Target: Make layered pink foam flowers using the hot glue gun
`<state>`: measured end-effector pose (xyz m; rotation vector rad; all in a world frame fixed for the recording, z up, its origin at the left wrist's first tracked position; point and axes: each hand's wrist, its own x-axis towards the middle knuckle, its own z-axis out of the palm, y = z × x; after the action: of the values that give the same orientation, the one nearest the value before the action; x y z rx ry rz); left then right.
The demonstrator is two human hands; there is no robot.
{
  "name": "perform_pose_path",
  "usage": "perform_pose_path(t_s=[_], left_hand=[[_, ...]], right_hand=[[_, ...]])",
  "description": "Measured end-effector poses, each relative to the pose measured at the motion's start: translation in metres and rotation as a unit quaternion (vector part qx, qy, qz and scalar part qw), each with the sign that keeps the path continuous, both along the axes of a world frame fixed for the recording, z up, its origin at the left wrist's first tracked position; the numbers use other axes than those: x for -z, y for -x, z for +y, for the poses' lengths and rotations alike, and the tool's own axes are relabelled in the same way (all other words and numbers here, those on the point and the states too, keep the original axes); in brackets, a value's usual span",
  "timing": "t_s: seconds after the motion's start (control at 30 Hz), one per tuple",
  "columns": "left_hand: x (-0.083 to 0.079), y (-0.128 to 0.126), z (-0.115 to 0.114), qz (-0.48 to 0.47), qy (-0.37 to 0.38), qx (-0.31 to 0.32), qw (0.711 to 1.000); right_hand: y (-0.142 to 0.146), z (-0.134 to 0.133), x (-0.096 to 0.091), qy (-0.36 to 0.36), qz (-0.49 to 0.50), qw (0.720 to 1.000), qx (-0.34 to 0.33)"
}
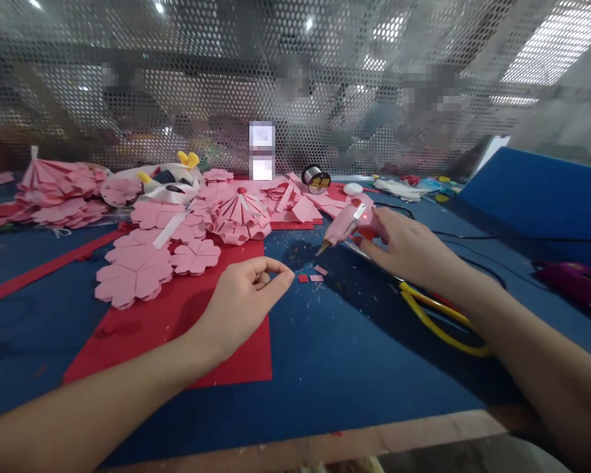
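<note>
— What lies farthest left?
— Flat pink folded-paper flowers, piled on a red paper sheet; the sheet lies on the blue felt tabletop.
— And the left hand?
— Above the sheet's right edge; thumb and forefinger pinched tip to tip; I cannot tell whether a scrap sits between them.
— Right of it?
— Small pink and red paper squares on the felt, just beside those fingertips; the pink hot-glue gun points its nozzle down towards them, red light glowing; the right hand grips its handle; a yellow cord loops beneath that forearm.
</note>
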<state>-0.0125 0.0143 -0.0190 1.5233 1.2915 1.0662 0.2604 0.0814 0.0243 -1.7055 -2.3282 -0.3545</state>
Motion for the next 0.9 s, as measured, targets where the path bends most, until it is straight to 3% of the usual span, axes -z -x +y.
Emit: perform_pose_path(t_s=[0.23, 0.4, 0.5, 0.63, 0.77, 0.9], left_hand=[[-0.004, 0.001, -0.001, 0.036, -0.027, 0.046, 0.998], [-0.013, -0.001, -0.003, 0.151, -0.08, 0.149, 0.974], [-0.013, -0.005, -0.004, 0.243, -0.101, 0.173, 0.949], [-0.01, -0.013, -0.005, 0.394, -0.108, 0.155, 0.9], [-0.008, -0.016, -0.004, 0.493, -0.1, 0.094, 0.859], [-0.008, -0.013, -0.002, 0.52, -0.112, 0.048, 0.845]], right_hand=[[-0.003, 0.002, 0.005, 0.027, -0.057, 0.998, -0.027], [-0.007, 0.007, 0.007, 0.019, -0.063, 0.997, -0.035], [-0.008, 0.009, 0.008, 0.01, -0.057, 0.997, -0.048], [-0.008, 0.01, 0.008, -0.002, -0.042, 0.998, -0.051], [-0.008, 0.01, 0.007, -0.009, -0.03, 0.999, -0.039], [-0.007, 0.007, 0.004, -0.016, -0.025, 0.999, -0.024]])
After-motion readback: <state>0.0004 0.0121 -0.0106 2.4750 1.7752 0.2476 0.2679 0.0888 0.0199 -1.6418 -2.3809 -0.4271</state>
